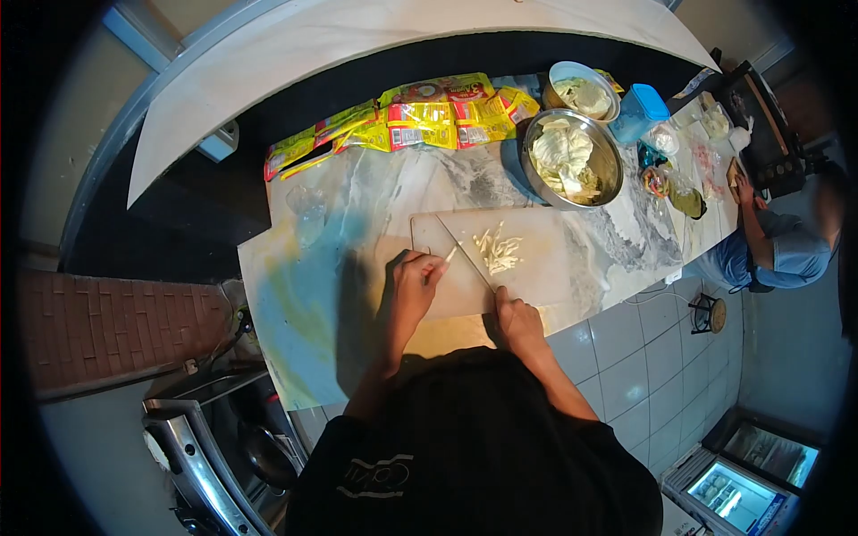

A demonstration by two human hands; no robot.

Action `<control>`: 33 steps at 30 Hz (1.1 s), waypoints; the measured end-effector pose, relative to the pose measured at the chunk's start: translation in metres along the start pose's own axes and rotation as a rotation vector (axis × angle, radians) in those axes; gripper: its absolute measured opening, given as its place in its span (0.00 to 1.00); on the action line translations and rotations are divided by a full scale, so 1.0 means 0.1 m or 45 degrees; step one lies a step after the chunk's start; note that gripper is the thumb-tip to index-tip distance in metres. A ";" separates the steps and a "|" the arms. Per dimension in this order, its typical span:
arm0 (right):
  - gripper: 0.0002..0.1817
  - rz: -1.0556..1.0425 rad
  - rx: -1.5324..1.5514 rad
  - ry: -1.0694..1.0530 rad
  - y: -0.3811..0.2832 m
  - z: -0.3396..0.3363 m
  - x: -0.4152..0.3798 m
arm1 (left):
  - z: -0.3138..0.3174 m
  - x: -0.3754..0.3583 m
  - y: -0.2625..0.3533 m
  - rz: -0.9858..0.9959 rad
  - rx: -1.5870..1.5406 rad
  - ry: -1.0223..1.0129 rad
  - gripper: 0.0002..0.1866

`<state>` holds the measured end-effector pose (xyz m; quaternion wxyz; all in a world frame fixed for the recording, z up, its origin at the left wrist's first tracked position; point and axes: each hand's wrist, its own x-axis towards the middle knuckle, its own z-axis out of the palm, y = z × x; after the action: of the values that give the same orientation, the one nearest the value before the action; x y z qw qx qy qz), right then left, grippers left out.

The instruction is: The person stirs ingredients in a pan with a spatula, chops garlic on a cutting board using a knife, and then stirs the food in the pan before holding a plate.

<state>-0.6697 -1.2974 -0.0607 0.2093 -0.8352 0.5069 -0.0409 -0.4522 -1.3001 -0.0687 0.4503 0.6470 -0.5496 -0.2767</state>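
Observation:
A knife point(466, 255) lies across the pale cutting board point(545, 286), its handle gripped by my right hand point(518, 319) at the board's near edge. Left of the blade, my left hand point(417, 281) pinches a small pale piece point(450, 255) between its fingertips. Just right of the blade, a pile of thin, pale cut strips point(499, 248) rests on the board. Beyond the board stands a steel bowl point(610, 170) with pale cabbage leaves point(563, 156) in it.
Yellow and red packets point(420, 123) line the counter's back edge. Another bowl of leaves point(581, 94), a blue-lidded container point(640, 112) and small bags stand at the back right. A co-worker point(791, 237) is at the far right. A stool point(708, 314) stands on the floor.

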 end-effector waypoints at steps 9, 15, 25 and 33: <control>0.16 0.020 -0.026 0.005 0.04 0.06 -0.02 | 0.00 -0.08 -0.02 0.100 0.119 0.036 0.10; 0.18 -0.046 0.068 0.032 0.03 -0.04 -0.06 | -0.04 -0.01 -0.05 0.121 0.115 0.119 0.10; 0.44 -0.012 0.392 -0.072 0.06 -0.10 -0.07 | 0.01 0.01 -0.04 0.103 0.130 0.113 0.10; 0.46 -0.183 0.219 -0.016 0.06 -0.09 -0.02 | 0.02 0.00 -0.06 0.142 0.173 0.115 0.10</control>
<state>-0.6779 -1.3003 -0.0547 0.2798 -0.8487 0.4390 -0.0939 -0.4515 -1.3007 -0.0751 0.4446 0.6563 -0.5812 -0.1838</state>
